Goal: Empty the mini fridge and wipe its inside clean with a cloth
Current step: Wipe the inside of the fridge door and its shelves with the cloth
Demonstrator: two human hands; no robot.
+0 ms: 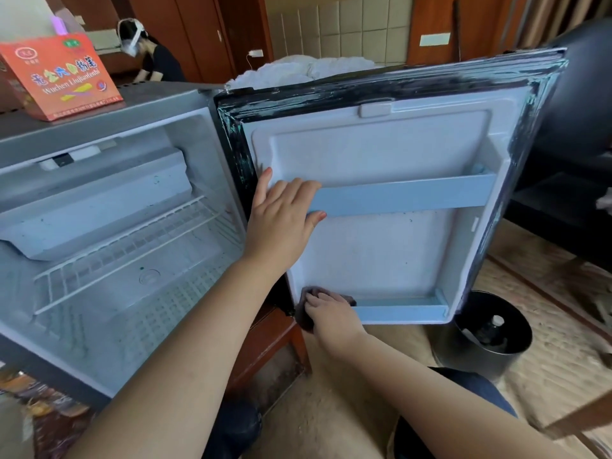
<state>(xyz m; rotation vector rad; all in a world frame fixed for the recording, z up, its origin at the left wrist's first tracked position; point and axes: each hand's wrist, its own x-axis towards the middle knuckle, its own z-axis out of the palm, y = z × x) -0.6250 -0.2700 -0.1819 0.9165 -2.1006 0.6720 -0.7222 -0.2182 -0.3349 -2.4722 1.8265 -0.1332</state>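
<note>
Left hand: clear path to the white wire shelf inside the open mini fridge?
Probably yes. The left hand grips the pale blue plastic door rail beside the open cavity; nothing shows in front of the white wire shelf. It must release the rail first.

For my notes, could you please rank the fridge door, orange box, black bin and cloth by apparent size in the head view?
1. Fridge door
2. Orange box and black bin: look alike, unranked
3. Cloth, partly under the right hand
</note>
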